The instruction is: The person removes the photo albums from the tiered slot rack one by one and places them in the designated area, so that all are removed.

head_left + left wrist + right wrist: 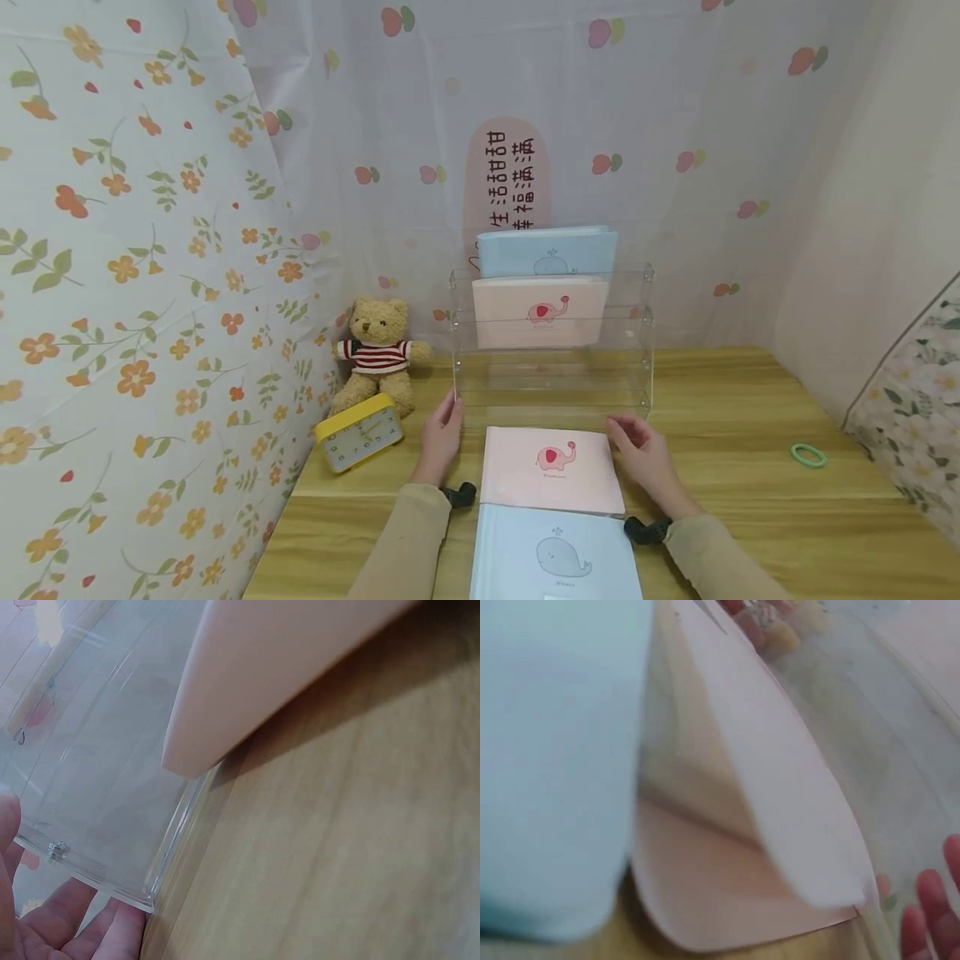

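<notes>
Pink elephant book (551,468) lies centre frame between left hand (441,437) and right hand (637,454), both apparently loosely spread, empty. Best gripped at both side edges, lifted level toward acrylic rack (551,367).

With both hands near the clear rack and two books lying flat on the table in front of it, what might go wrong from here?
The left hand touches the corner of the clear rack, so a push may slide it and tip the two upright books.
The pink book lies close against the rack's front edge; lifting it carelessly might knock the rack.
The right hand hovers open at that book's corner, so a one-handed lift could let it slip onto the blue book.
</notes>
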`<state>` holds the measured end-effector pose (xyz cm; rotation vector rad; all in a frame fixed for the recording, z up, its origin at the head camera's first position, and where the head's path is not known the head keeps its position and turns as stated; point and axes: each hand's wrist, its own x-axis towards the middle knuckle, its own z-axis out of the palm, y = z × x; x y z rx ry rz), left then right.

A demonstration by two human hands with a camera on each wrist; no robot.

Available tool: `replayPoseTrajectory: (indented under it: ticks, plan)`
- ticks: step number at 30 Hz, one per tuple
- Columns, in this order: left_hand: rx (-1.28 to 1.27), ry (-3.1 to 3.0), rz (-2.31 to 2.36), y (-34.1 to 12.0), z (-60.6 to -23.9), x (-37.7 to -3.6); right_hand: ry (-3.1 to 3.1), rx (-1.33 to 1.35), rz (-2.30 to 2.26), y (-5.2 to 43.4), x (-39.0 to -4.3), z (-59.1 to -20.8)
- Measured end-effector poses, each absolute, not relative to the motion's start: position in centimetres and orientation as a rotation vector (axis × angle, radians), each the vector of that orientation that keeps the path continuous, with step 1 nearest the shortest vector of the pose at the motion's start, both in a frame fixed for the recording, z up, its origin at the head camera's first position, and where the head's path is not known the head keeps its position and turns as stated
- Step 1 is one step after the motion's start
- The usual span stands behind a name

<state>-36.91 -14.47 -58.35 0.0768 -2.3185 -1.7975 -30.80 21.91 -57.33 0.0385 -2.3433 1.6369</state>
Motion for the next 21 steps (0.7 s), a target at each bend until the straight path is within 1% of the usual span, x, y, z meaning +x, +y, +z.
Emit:
replayPoseTrajectory:
  ticks: [7, 14, 17, 21]
  plan:
    - [0.071, -2.316, -1.795, -14.4, -58.1, -36.9, -2.215, 0.187, 1.538, 21.5, -32.1, -53.5]
    - [0.062, -2.313, -1.798, -14.7, -58.5, -37.3, -2.128, 0.378, 1.462, 20.6, -34.6, -47.2]
    - [0.064, -2.311, -1.799, -14.7, -58.5, -37.4, -2.130, 0.383, 1.418, 20.4, -35.9, -44.6]
    - [0.075, -2.329, -1.811, -14.7, -58.5, -37.2, -2.164, 0.321, 1.411, 20.4, -37.2, -41.5]
